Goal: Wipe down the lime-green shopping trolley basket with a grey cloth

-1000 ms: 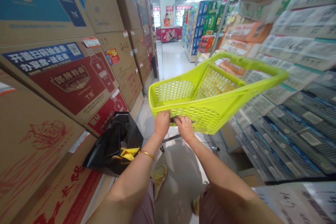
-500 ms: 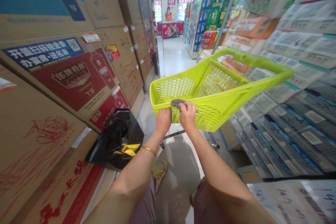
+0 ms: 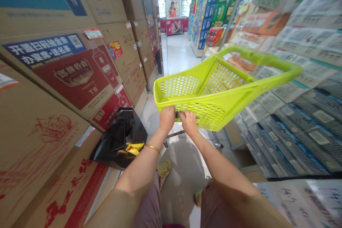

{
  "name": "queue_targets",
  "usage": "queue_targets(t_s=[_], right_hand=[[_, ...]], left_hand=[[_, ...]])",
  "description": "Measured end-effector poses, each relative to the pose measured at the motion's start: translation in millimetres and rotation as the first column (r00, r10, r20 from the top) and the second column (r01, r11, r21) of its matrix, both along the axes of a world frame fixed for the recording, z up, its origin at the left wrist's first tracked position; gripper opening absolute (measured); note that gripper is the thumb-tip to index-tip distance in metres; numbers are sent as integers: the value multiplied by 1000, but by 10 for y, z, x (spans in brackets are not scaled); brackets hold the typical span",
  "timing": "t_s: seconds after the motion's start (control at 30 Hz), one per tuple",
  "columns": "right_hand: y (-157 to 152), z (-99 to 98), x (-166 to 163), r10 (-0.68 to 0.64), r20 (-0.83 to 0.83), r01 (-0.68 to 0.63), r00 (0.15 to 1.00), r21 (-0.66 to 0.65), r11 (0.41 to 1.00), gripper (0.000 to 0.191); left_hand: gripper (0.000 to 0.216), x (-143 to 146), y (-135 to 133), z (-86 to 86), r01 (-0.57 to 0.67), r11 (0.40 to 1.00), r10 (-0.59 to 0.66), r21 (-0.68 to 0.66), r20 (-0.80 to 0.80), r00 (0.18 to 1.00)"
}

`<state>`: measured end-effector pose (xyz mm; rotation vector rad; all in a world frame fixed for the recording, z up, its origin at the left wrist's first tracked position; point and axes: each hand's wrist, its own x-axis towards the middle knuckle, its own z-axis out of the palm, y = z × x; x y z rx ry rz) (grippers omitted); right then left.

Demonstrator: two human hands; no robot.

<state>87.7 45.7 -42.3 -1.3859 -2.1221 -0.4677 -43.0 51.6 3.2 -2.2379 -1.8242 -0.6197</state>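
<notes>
A lime-green plastic shopping basket (image 3: 235, 96) with a perforated wall and a long handle is tilted up in front of me. My left hand (image 3: 167, 117) is closed on its near rim. My right hand (image 3: 188, 122) is right beside it, fingers pinched on a small dark grey cloth (image 3: 177, 114) pressed against the basket's near outer wall. A gold bangle (image 3: 152, 147) sits on my left wrist. The inside of the basket that shows holds nothing.
Stacked cardboard cartons (image 3: 74, 78) wall the left side. A black bag (image 3: 117, 142) with something yellow lies at their foot. Shelves of packaged goods (image 3: 299, 89) line the right. The narrow floor aisle (image 3: 176, 53) runs ahead to a distant person in orange (image 3: 172, 9).
My right hand rose to the basket's rim with the grey cloth, then came back down onto the near outer wall. The basket has shifted slightly up and right.
</notes>
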Motion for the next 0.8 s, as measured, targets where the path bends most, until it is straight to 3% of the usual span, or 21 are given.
queue_targets(t_s=[0.13, 0.23, 0.53, 0.7, 0.8], right_hand=[[75, 352, -5, -68, -206, 91, 976, 108, 990, 27], [106, 445, 0, -93, -278, 134, 956, 135, 982, 28], [-18, -109, 84, 2, 14, -1, 1000, -120, 993, 24], [-57, -105, 158, -1, -3, 0, 1000, -143, 990, 30], [-59, -30, 170, 7, -83, -18, 997, -131, 991, 31]], left_hand=[[21, -4, -8, 8, 11, 1000, -11, -4, 10, 1000], [20, -6, -15, 8, 19, 1000, -19, -8, 19, 1000], [27, -71, 6, -31, 72, 997, -72, 9, 22, 997], [29, -77, -132, -56, 134, 989, -137, 64, 50, 989], [30, -42, -215, -69, 179, 984, -179, -15, -32, 983]])
